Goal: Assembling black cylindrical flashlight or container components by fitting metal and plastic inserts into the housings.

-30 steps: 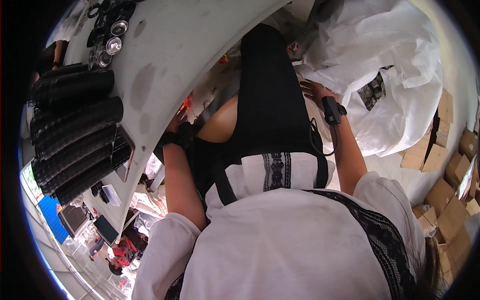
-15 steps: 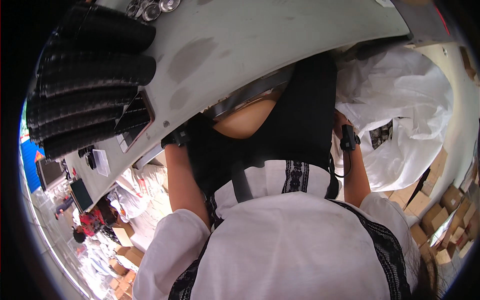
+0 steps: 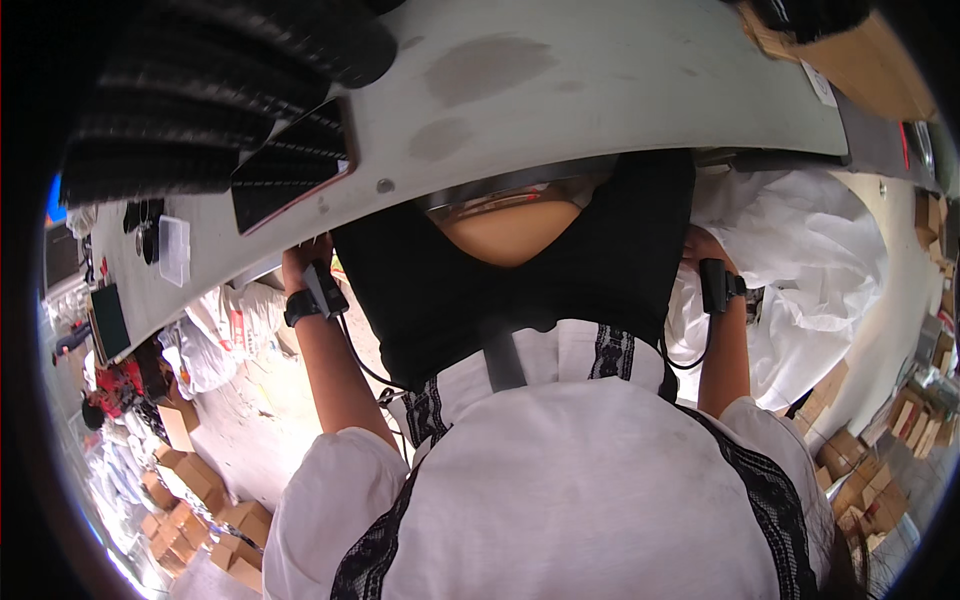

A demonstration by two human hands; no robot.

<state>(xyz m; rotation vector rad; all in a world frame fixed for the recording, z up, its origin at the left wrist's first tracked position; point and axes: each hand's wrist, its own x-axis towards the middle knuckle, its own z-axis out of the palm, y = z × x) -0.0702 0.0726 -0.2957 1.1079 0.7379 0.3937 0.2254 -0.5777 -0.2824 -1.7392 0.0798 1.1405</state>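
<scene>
Out from under the table (image 3: 620,90), the left hand (image 3: 307,258) has come into view at its near edge; the right hand (image 3: 708,247) is below the edge's right part, beside a white sack (image 3: 810,260). I cannot tell whether either grips anything. An apron (image 3: 520,300) blocks the edge's middle. Black rolls (image 3: 350,50), a phone (image 3: 285,175) and a clear box (image 3: 174,250) occupy the table's left. Pale floor (image 3: 250,430) shows below that side. The sack's contents are mostly hidden.

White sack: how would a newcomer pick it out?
Find the grey table across the top. Below its near edge, beside the right hand, is the white sack. Unlike the brown boxes at lower right, it is one big, pale, crumpled mass.
</scene>
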